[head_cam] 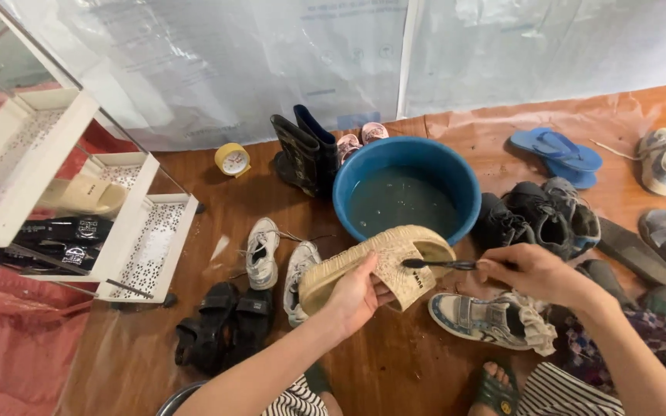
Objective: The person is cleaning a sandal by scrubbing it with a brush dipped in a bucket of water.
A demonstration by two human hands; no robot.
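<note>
Head view: ribbed beige slide, thin brush.

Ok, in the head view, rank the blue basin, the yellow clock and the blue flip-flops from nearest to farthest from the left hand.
From the left hand, which holds the beige slide sandal:
1. Blue basin, just beyond it.
2. Yellow clock, far left by the wall.
3. Blue flip-flops, far right.

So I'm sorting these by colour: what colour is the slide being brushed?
Beige slide, ridged sole up, in the head view.
</note>
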